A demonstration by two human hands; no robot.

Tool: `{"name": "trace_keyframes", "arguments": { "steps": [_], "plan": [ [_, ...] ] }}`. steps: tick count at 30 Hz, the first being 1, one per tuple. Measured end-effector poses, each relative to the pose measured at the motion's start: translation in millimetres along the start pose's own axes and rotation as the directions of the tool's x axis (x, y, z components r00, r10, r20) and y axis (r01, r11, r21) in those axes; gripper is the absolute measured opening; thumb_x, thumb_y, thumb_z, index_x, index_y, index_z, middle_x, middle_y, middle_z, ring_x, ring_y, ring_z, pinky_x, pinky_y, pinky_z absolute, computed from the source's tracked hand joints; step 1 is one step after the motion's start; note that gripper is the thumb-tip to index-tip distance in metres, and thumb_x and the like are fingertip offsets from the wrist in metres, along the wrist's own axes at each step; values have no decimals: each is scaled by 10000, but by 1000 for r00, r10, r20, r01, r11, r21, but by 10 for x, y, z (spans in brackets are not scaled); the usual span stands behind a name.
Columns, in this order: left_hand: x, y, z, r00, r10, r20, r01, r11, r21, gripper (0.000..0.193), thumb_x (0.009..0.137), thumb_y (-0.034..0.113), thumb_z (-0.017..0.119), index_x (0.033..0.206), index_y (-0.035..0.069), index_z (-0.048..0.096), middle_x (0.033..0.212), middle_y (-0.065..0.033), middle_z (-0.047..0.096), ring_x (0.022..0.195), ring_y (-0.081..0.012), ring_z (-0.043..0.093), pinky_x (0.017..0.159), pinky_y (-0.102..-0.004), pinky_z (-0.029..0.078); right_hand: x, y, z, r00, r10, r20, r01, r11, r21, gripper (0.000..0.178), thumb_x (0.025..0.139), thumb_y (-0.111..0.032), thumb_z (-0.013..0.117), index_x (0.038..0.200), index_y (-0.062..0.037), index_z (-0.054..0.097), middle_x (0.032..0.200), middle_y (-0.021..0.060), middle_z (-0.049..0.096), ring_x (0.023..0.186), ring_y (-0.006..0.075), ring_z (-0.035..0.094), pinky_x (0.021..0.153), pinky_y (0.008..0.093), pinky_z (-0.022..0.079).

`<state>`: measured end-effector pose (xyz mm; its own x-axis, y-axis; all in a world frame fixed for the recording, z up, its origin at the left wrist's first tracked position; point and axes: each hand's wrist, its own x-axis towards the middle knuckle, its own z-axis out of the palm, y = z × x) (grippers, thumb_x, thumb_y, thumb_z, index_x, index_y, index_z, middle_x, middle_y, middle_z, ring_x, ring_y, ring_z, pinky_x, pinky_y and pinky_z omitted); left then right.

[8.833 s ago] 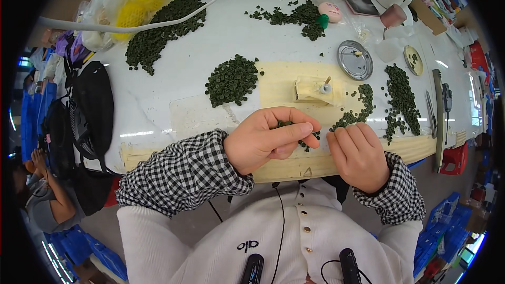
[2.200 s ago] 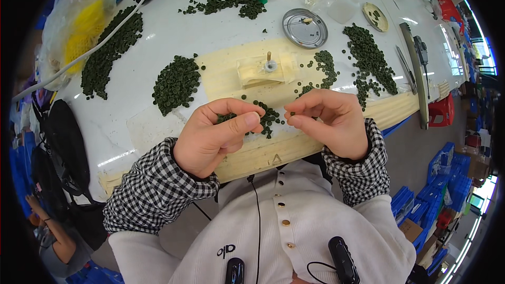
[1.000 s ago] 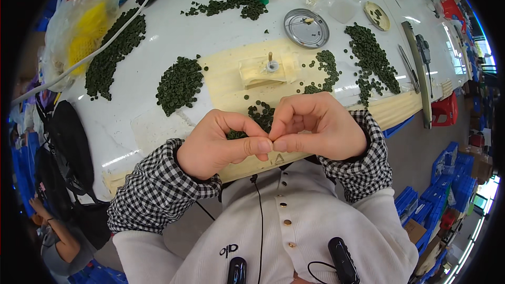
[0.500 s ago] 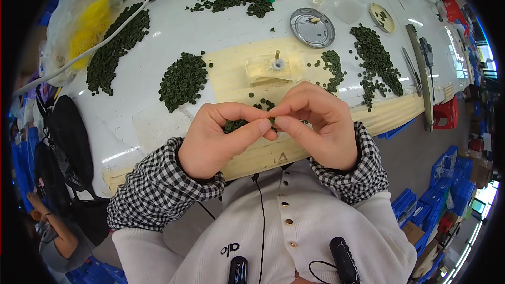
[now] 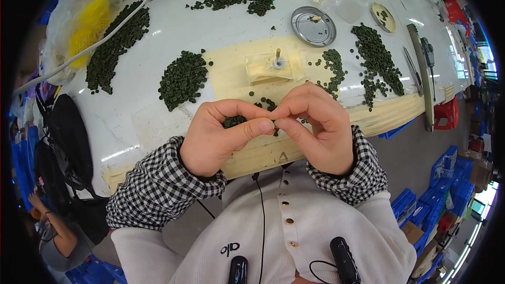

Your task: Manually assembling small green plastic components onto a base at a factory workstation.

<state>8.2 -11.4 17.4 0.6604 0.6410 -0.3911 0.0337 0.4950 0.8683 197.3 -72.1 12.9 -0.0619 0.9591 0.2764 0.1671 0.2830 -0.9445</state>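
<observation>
My left hand [image 5: 218, 136] and my right hand [image 5: 318, 131] meet fingertip to fingertip above the near edge of the table. Both are closed in a pinch, thumbs against forefingers. Whatever lies between the fingertips is almost wholly hidden; a bit of dark green shows there. Under and behind my hands, small dark green round pieces [image 5: 233, 121] are scattered on a yellowish sheet. Just beyond them sits a tape-covered block [image 5: 268, 75] with an upright peg [image 5: 278, 55] in a pale collar.
Dark green pieces form a heap [image 5: 183, 80] at left, a band [image 5: 117, 47] farther left and a heap [image 5: 376, 55] at right. A round metal tin lid [image 5: 313, 27] lies beyond the block. Long tweezers [image 5: 413, 71] rest by a metal bar [image 5: 421, 73]. A black bag [image 5: 72, 136] hangs at left.
My hands stay pinched together over the same spot, with only a slight shift of the fingers. The heaps and the block look undisturbed.
</observation>
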Motion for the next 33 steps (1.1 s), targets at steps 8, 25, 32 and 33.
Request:
{"name": "trace_keyframes", "arguments": {
  "steps": [8, 25, 32, 33],
  "plan": [
    [-7, 53, -4, 998, 23, 52, -20, 998, -59, 144, 883, 102, 617, 944, -24, 652, 845, -64, 673, 770, -80, 562, 734, -233, 442, -13, 3, 9, 1000, 18, -25, -17, 1000, 18, 154, 804, 61, 605, 950, 30, 643, 886, 110, 601, 802, 157, 629, 715, 247, 526],
    [-29, 51, 23, 996, 90, -3, -89, 992, 89, 149, 883, 92, 606, 927, -43, 653, 849, -71, 678, 816, -101, 609, 795, -251, 483, -20, -2, 35, 989, 147, 18, -147, 970, 192, 129, 845, 29, 572, 966, 44, 614, 943, 92, 583, 842, 142, 652, 767, 247, 538],
    [-19, 25, 36, 987, 159, -6, -157, 980, 121, 148, 879, 84, 606, 930, -48, 650, 863, -76, 680, 825, -101, 612, 795, -252, 488, -20, -17, 52, 986, 169, -4, -164, 959, 231, 120, 850, 32, 564, 961, 54, 603, 948, 91, 574, 844, 145, 651, 773, 251, 540],
    [-19, 25, 39, 987, 161, -8, -159, 978, 134, 147, 878, 82, 608, 929, -49, 650, 863, -77, 680, 824, -100, 611, 795, -251, 488, -20, -19, 52, 986, 165, -6, -160, 961, 226, 120, 850, 31, 564, 961, 54, 604, 949, 92, 575, 844, 146, 651, 770, 250, 539]
  ]
}}
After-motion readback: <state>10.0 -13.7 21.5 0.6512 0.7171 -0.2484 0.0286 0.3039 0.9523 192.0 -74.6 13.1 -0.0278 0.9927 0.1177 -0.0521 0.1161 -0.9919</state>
